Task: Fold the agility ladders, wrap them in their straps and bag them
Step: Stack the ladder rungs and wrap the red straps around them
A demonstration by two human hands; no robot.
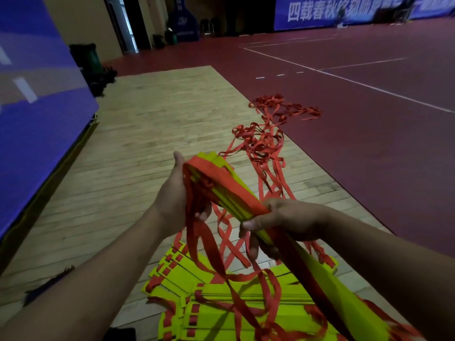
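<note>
Fingers of the right hand [290, 222] curl over the top of a bundle [231, 193] of yellow ladder rungs, with the thumb pressed against its near side, so this hand is clamped on the bundle near its middle. The left hand [176, 193] holds the bundle's far end, palm flat against the left side, thumb pointing up and fingertips curled in underneath. The two hands are apart, one at each place on the same bundle, which is held in the air, tilted with the far end up and the near end running down to the lower right. A red strap [205, 166] lies along the bundle's top edge, and loops of it hang from the left hand down to the floor. Right below, on the near floor, lies a pile [187, 279] of more yellow rungs with red strap ends, fanned and overlapping. Farther off, a tangle [258, 141] of red strap trails across the wood floor [152, 114] onto the red court [369, 134] at the right. A blue wall [37, 99] stands at the left, with a green bin [89, 59] beyond it and a blue banner [344, 11] along the far right.
</note>
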